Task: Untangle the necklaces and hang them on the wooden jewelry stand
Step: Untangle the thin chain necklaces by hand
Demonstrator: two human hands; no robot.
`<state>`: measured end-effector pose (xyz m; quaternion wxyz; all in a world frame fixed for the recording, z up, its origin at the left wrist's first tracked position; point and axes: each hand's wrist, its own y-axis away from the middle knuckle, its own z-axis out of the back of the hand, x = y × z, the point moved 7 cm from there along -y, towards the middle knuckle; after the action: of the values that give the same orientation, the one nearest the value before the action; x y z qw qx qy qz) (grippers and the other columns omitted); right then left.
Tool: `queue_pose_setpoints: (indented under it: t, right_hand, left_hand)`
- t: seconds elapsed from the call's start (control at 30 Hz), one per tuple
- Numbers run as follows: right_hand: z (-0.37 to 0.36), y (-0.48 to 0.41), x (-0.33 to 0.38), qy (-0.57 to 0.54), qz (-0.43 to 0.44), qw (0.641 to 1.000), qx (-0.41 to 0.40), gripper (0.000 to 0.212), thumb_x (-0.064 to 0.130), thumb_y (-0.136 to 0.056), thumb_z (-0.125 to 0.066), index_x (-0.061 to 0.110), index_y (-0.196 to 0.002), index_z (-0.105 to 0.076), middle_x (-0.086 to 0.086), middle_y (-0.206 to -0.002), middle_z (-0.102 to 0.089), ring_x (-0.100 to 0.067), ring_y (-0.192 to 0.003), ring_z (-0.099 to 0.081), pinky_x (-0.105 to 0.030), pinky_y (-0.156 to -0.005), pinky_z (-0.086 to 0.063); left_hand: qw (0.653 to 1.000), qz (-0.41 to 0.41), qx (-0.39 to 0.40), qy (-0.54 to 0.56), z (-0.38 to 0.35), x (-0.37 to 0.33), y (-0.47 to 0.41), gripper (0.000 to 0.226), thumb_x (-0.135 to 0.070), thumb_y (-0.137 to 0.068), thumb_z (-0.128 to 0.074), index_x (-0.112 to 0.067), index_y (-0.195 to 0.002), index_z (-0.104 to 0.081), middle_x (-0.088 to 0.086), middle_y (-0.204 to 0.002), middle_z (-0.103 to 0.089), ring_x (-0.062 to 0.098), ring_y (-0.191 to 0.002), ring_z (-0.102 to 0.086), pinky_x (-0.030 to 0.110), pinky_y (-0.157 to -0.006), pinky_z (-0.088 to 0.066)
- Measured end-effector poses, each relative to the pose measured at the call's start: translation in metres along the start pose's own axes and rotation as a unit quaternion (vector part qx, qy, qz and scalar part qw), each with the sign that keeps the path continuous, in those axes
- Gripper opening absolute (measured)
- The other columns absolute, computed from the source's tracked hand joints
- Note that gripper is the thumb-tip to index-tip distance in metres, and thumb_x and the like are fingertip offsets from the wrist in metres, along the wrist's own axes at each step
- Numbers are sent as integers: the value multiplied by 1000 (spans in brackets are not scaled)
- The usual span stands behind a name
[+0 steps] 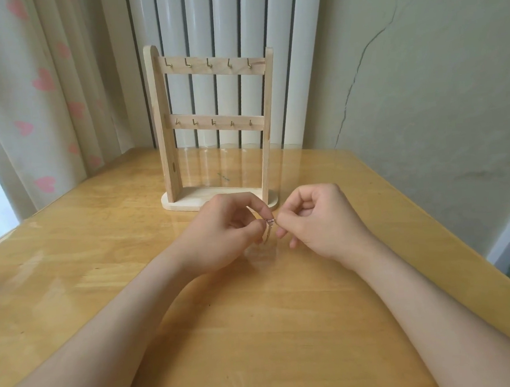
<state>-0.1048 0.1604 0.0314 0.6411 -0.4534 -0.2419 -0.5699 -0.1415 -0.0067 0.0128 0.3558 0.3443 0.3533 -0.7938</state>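
A small silver necklace tangle (269, 222) hangs between my two hands just above the table, with a thin chain trailing down from it. My left hand (226, 229) pinches its left side with curled fingers. My right hand (316, 219) pinches its right side. Directly behind my hands stands the wooden jewelry stand (215, 126), upright, with two crossbars. Each bar carries several small brass hooks, and nothing hangs on any of them.
The wooden table (101, 266) has a glossy transparent cover. A white radiator (227, 18) stands behind the stand, a heart-patterned curtain (36, 103) at the left, a cracked wall (422, 88) at the right. The table's right edge runs diagonally near my right forearm.
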Motion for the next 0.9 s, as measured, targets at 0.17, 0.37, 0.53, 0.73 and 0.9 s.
queue_pose_setpoints:
  t: [0.17, 0.37, 0.53, 0.73, 0.9]
  right_hand:
    - [-2, 1, 2, -33, -3, 999, 9, 9, 0, -81, -76, -3, -80, -67, -10, -69, -78, -32, -58, -75, -51, -69, -65]
    - [-4, 0, -3, -64, -31, 996, 52, 17, -5, -86, -76, 1, -98, -65, -16, -73, -78, -37, -62, -75, -32, -60, -59]
    - [-9, -2, -10, -27, -49, 996, 72, 9, 0, -90, -69, 4, -97, -74, -13, -71, -77, -22, -57, -72, -29, -61, -58]
    - [-13, 0, -19, 47, -79, 990, 109, 12, 19, -90, -71, 15, -83, -80, -6, -63, -72, -14, -53, -60, -29, -61, -52]
    - [-14, -3, -23, 32, -107, 989, 95, 23, 22, -98, -58, 8, -82, -68, -2, -56, -51, -22, -51, -48, -27, -48, -34]
  left_hand:
    - [1000, 18, 16, 15, -3, 3, 0, 18, -24, -107, -63, -18, -94, -74, -3, -72, -67, 6, -59, -52, 21, -57, -44]
    - [1000, -21, 2, -3, -2, 1, -2, 17, -31, -107, -64, -19, -98, -73, -13, -82, -70, -1, -61, -55, 17, -60, -45]
    - [997, -57, -18, -51, 1, 1, -3, 12, -27, -105, -68, -23, -97, -76, -15, -86, -75, 0, -72, -66, 16, -68, -49]
    - [982, -103, -16, -158, -2, -1, -4, 8, -22, -102, -72, -26, -98, -78, -15, -88, -77, 5, -89, -72, 30, -83, -56]
    - [981, -113, -26, -153, -1, -1, -5, 7, -25, -103, -71, -29, -100, -77, -12, -88, -76, 14, -86, -70, 41, -83, -56]
